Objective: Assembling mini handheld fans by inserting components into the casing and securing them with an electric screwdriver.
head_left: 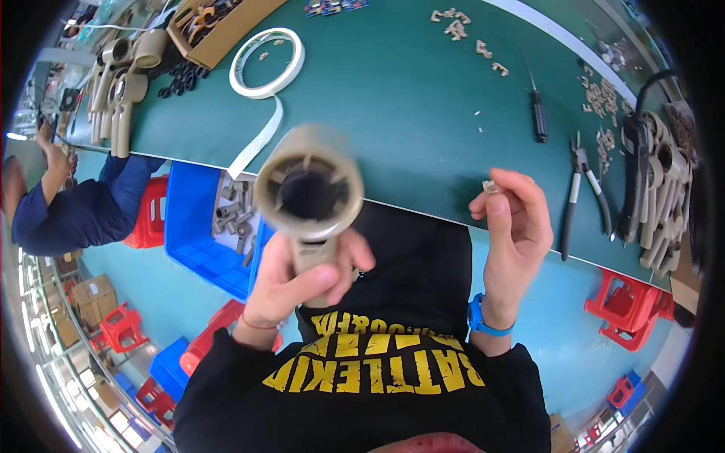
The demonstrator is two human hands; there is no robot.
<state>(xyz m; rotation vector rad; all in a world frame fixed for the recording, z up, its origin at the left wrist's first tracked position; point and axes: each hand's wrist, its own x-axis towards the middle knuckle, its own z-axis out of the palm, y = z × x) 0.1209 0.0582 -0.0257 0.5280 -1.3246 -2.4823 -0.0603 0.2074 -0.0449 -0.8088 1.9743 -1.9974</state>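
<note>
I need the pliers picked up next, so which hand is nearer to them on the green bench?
Right. The right hand is raised just left of the pliers, pinching a small beige part. The left hand is far across, wrapped around the beige housing.

Left hand (291,283) grips beige hair-dryer shell (310,192); right hand (513,226) pinches small beige clip (491,186) above green table (408,98).

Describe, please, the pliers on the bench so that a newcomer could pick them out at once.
Start at the green bench and go to its right end. The pliers lie near the front edge, left of a pile of beige housings. Unlike the black screwdriver farther back, they have two splayed handles.
</note>
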